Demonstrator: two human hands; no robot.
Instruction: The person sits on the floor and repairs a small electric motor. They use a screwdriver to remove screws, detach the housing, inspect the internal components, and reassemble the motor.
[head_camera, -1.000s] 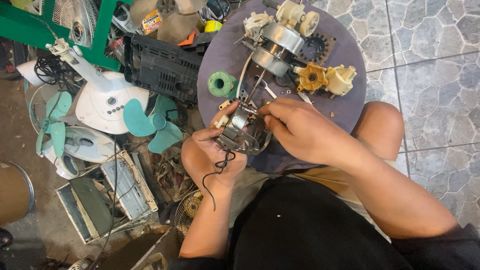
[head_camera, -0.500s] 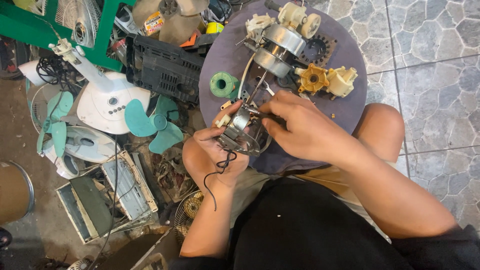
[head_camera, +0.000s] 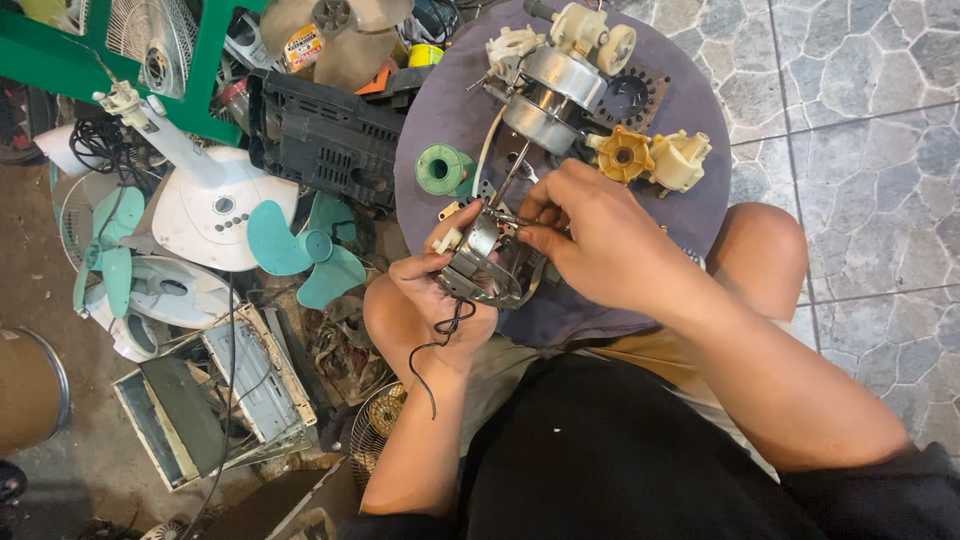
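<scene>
Right hand (head_camera: 600, 240) has shifted slightly toward the small fan motor (head_camera: 485, 262) since half a second ago, fingers pinched on its wires. Left hand (head_camera: 440, 295) cups the motor from below, grip closed, over the round purple bench (head_camera: 440, 110). Green spool (head_camera: 442, 168) just beside; yellow-labelled can (head_camera: 302, 45) top left, behind black housing (head_camera: 325, 140).

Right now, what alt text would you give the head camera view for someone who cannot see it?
Seen from above, a seated person's left hand grips a small metal fan motor while the right hand works at its top. Motor parts and a green spool lie on a round purple board; dismantled fans clutter the floor.
</scene>
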